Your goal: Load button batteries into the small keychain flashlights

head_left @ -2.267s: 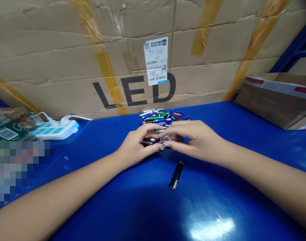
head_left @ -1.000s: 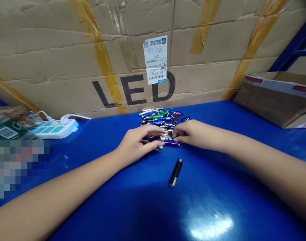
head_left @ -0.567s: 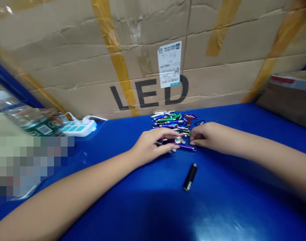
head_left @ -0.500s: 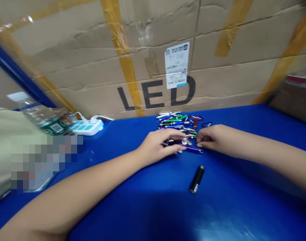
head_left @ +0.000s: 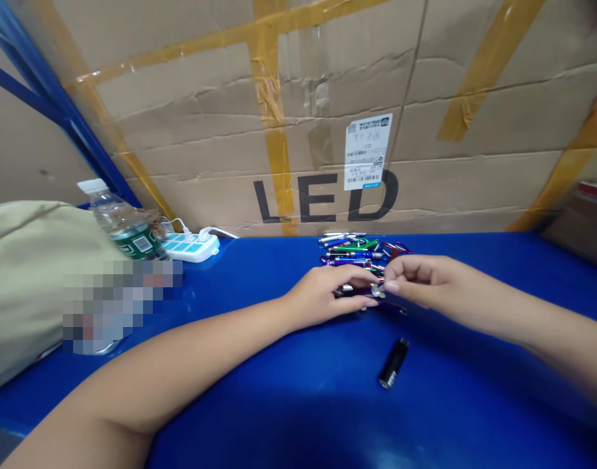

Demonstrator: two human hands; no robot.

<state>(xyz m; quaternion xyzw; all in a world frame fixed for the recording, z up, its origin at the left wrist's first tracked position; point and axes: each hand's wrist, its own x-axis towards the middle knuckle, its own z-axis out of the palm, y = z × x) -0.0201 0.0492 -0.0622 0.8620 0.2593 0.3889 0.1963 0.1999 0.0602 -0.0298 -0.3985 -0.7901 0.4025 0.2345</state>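
My left hand (head_left: 322,294) curls its thumb and fingers around a dark tube (head_left: 346,292). Most of that tube is hidden, with small silvery pieces (head_left: 378,291) showing by the fingertips. Close to these, my right hand (head_left: 416,279) pinches thumb against fingertips; whatever is between them is too small to make out. A purple pen-like tube (head_left: 392,307) lies on the blue table just below the hands. Behind them is a pile of colourful metallic pens and small tubes (head_left: 353,247), some with carabiner clips. Nearer me lies a short black cylinder (head_left: 394,363).
A large taped cardboard box marked LED (head_left: 220,143) stands along the back of the blue table (head_left: 298,397). To the left are a white power strip (head_left: 193,247), a water bottle (head_left: 127,221) and a pale green cloth item (head_left: 29,260). Another box (head_left: 582,221) stands right.
The camera view has shifted, so the whole scene sits slightly lower and further right. My right hand has lifted from the table beside the pile and come closer to my left fingertips.
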